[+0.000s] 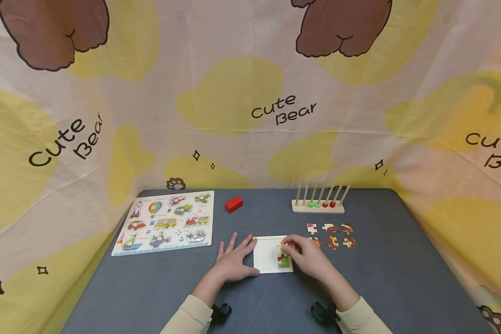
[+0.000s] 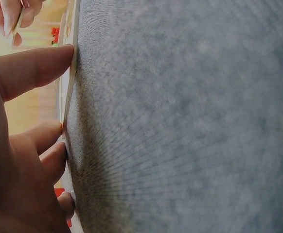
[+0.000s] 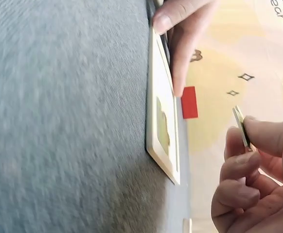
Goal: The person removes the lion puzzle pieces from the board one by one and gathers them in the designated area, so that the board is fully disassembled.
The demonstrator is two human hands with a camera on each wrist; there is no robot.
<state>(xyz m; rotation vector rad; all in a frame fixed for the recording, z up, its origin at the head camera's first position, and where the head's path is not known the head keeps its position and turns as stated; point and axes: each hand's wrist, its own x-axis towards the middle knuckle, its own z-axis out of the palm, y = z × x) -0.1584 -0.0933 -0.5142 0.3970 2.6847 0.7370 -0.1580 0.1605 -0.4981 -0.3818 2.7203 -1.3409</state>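
A white puzzle tray (image 1: 268, 256) lies flat in front of me. My left hand (image 1: 234, 263) is spread on the table at the tray's left side, with thumb and fingertips at its edge. Between thumb and fingers, my right hand (image 1: 305, 255) pinches a thin puzzle piece (image 3: 240, 127), seen edge-on in the right wrist view and held above the tray's right half. A green puzzle piece (image 1: 284, 263) sits in the tray's lower right corner. Several loose jigsaw pieces (image 1: 332, 242) lie in two rows right of the tray, one partly behind the right hand.
A vehicle picture board (image 1: 167, 223) lies at the left. Behind the tray is a red block (image 1: 234, 204). A wooden peg stand (image 1: 318, 208) with green and red beads stands at the back right. Hanging patterned cloth (image 1: 234, 153) rises behind the table.
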